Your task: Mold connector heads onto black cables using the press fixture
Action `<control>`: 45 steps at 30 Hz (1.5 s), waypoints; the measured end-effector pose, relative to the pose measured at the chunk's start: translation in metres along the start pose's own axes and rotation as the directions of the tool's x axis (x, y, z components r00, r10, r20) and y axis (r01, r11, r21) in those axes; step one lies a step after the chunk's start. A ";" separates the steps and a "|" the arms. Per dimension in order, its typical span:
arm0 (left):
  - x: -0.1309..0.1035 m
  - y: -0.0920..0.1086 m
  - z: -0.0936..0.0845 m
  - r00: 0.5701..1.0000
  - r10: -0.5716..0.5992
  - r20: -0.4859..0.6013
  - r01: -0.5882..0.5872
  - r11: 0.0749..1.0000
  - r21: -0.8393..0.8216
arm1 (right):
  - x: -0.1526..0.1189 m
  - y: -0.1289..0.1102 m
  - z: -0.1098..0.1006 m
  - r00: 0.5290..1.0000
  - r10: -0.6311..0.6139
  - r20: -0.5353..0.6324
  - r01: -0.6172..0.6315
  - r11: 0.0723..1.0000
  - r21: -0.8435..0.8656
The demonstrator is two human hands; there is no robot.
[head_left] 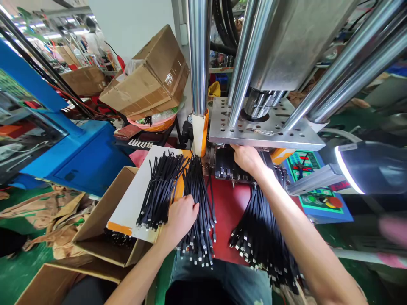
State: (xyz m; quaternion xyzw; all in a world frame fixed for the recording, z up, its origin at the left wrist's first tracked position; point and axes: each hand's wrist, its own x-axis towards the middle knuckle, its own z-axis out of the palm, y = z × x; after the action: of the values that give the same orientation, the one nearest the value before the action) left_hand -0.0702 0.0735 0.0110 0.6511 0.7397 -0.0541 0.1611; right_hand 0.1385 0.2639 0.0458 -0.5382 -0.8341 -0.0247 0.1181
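Observation:
My left hand [183,213] is curled down onto a bundle of black cables with small metal plug ends [199,203], thumb along its right side. Its fingertips are hidden, so what it grips cannot be made out. To its left, another bundle of black cables [160,186] lies on a white board [127,214] with orange edges. My right hand [249,160] reaches under the perforated metal plate [267,135] of a press, fingers bent over a black mould block [224,163]. What those fingers hold is hidden. Below my right forearm a third cable bundle [259,228] hangs fanned out.
A red work surface [227,212] lies between the cable bundles. Steel columns [199,59] rise around the press. At the right are a control panel [318,186] with buttons and a lamp [372,167]. Open cardboard boxes [95,228] stand at the lower left.

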 end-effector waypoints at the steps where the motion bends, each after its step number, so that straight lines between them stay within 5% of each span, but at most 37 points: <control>1: 0.001 -0.002 0.002 1.000 -0.005 0.006 0.005 1.000 -0.014 | -0.029 -0.001 -0.002 1.000 0.011 -0.026 -0.011 1.000 0.012; 4: 0.000 -0.008 0.008 0.999 -0.037 0.007 0.038 0.998 -0.045 | -0.137 -0.007 0.003 0.967 0.184 -0.178 -0.174 0.982 0.073; 6: -0.002 -0.010 0.012 0.997 -0.080 -0.013 0.079 0.994 -0.070 | -0.202 -0.012 0.012 0.943 0.300 -0.144 -0.302 0.953 0.006; 10: 0.000 -0.015 0.017 0.994 -0.093 -0.050 0.079 0.968 -0.237 | -0.263 -0.017 0.034 0.918 0.397 0.000 -0.397 0.918 -0.002; 14: 0.001 -0.019 0.017 0.995 -0.073 -0.071 0.049 0.954 -0.295 | -0.258 -0.010 0.039 0.872 0.488 0.031 -0.482 0.849 0.217; 20: -0.005 -0.022 0.017 0.994 -0.089 -0.065 0.065 0.952 -0.298 | -0.254 -0.006 0.014 0.801 0.596 0.066 -0.528 0.650 0.547; 23: -0.006 -0.022 0.015 0.995 -0.060 -0.080 0.029 0.936 -0.351 | -0.262 -0.011 -0.002 0.817 0.574 0.053 -0.460 0.595 0.659; 27: -0.011 -0.023 0.003 0.991 -0.047 -0.129 -0.013 0.902 -0.431 | -0.272 -0.021 -0.019 0.896 0.440 0.060 -0.318 0.540 0.779; 29: -0.020 -0.020 -0.003 0.989 -0.017 -0.146 -0.073 0.802 -0.592 | -0.274 -0.031 -0.024 0.928 0.371 0.041 -0.250 0.538 0.805; 31: -0.033 -0.011 -0.004 0.995 0.055 -0.081 -0.097 0.552 -0.828 | -0.272 -0.047 -0.026 0.955 0.295 0.000 -0.168 0.546 0.821; 34: -0.058 0.010 0.002 0.965 0.247 0.087 0.045 0.172 -0.984 | -0.268 -0.078 -0.022 0.994 0.113 -0.010 -0.051 0.518 0.854; 36: -0.073 0.023 0.008 0.940 0.316 0.126 0.107 0.076 -0.991 | -0.269 -0.092 -0.018 0.999 0.022 0.040 -0.046 0.492 0.869; 39: -0.085 0.033 0.013 0.935 0.344 0.089 0.068 0.073 -0.995 | -0.275 -0.095 -0.019 0.986 -0.045 0.161 -0.125 0.444 0.887; 41: -0.090 0.035 0.016 0.932 0.362 0.010 -0.053 0.163 -0.985 | -0.277 -0.087 -0.023 0.958 -0.093 0.273 -0.219 0.380 0.899; 45: -0.104 0.035 0.034 0.887 0.452 -0.100 -0.273 0.338 -0.901 | -0.262 -0.073 -0.026 0.908 0.024 0.418 -0.418 0.113 0.902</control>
State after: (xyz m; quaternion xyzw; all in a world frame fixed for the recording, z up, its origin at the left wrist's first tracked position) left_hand -0.0195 -0.0293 0.0158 0.6046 0.4718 0.3295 0.5507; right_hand 0.1803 -0.0049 0.0191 -0.4463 -0.5619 0.6225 0.3124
